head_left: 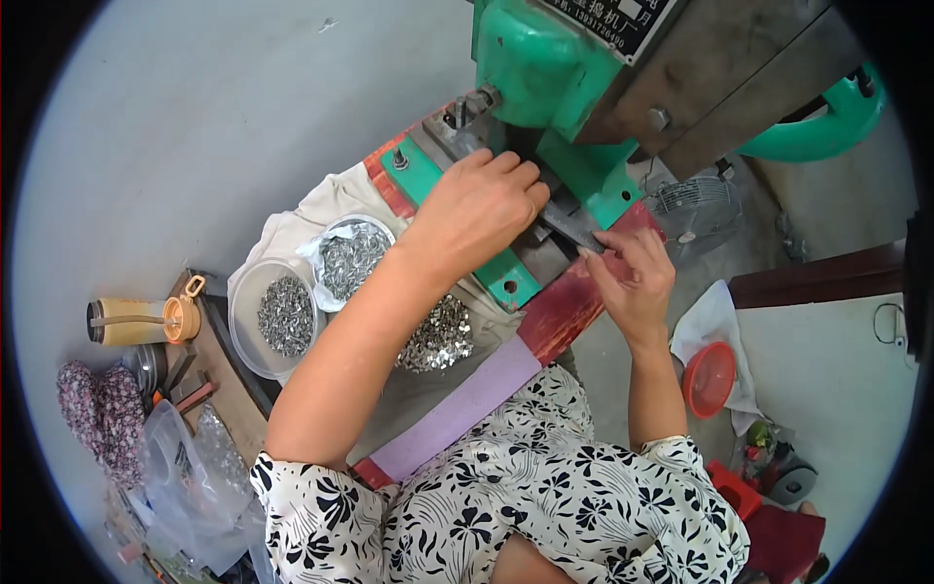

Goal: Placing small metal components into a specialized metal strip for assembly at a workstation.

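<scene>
My left hand point(484, 200) reaches over the bed of a green press point(540, 73), its fingers curled and pointing down. What those fingertips pinch, if anything, is hidden behind the hand. A flat grey metal bar point(571, 226) runs out of the press bed toward the right. At the near end of this bar, my right hand point(640, 277) closes thumb and forefinger on it, the other fingers bent. A green base plate point(508, 279) with a bolt hole lies beneath both hands.
Left of my left forearm stand a clear plastic tub point(240, 336) and a cloth-lined bowl point(382, 226), both with small metal parts. A pile of shiny metal pieces point(438, 336) lies nearer me. Beyond are a yellow bottle point(136, 321), a wire fan point(696, 200) and a red basin point(710, 380).
</scene>
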Demonstrator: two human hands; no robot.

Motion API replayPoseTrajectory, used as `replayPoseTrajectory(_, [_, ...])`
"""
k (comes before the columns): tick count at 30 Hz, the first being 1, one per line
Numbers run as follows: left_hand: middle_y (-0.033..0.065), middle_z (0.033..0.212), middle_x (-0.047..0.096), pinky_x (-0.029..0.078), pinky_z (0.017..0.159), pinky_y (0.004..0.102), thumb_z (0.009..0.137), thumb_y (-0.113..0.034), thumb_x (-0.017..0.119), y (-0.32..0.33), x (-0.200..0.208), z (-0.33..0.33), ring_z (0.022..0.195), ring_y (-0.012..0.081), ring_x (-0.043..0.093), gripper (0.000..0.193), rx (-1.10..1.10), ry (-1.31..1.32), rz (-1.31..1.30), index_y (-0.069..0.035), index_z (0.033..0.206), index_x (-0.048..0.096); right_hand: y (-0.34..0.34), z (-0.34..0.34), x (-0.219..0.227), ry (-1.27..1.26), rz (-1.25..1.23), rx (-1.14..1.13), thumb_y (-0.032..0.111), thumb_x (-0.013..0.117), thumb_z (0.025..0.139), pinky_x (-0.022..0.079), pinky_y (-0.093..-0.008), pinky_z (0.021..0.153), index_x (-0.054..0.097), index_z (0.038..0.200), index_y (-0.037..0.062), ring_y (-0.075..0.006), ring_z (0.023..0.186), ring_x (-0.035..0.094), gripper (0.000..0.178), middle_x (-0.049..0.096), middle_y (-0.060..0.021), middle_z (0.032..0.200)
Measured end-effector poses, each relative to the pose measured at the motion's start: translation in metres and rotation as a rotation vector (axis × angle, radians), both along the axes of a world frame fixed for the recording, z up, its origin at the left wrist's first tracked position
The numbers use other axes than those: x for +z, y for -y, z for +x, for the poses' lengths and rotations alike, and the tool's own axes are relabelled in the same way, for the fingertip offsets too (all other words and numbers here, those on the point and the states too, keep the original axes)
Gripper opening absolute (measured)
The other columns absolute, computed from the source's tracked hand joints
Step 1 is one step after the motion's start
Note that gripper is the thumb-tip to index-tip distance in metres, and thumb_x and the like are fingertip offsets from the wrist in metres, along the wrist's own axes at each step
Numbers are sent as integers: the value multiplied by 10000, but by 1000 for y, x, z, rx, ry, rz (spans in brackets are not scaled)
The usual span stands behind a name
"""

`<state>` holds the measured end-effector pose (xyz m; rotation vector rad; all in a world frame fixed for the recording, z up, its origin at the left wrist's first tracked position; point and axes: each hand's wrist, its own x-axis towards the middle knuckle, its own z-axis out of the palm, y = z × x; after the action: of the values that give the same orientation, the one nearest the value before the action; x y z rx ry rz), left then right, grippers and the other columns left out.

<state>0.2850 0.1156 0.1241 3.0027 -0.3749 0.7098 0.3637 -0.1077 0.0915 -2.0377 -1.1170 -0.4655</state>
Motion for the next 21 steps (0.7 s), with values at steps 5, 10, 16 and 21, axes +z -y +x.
replayPoseTrajectory(5, [25,863,567,466,790,324,782,-143,586,14,7,0,920,193,586,88,-98,-44,1,-88,840,621,19,-11,0,-85,-53,-41,57,805,686,440,-355,593,701,856,25,-247,667,570,201,602,-73,741])
replayPoseTrajectory(10, [16,856,569,466,796,313,773,-148,604,23,5,7,924,181,579,80,-162,-52,27,-92,821,632,28,-22,4,-80,-59,-70,46,807,682,430,-347,581,700,851,22,-232,641,559,202,599,-66,723])
replayPoseTrajectory(16, [7,879,579,460,818,298,773,-160,612,31,9,0,930,167,572,165,-133,-159,115,-76,901,673,26,-20,1,-103,-81,-60,48,810,686,438,-344,585,703,857,19,-234,650,569,204,609,-67,732])
replayPoseTrajectory(21, [82,1247,623,443,1000,333,816,-164,577,44,-23,-21,1188,219,563,432,-32,-94,26,-18,1219,629,-1,-14,-1,-114,-68,-11,53,811,690,466,-354,610,704,866,13,-254,680,593,209,629,-80,764])
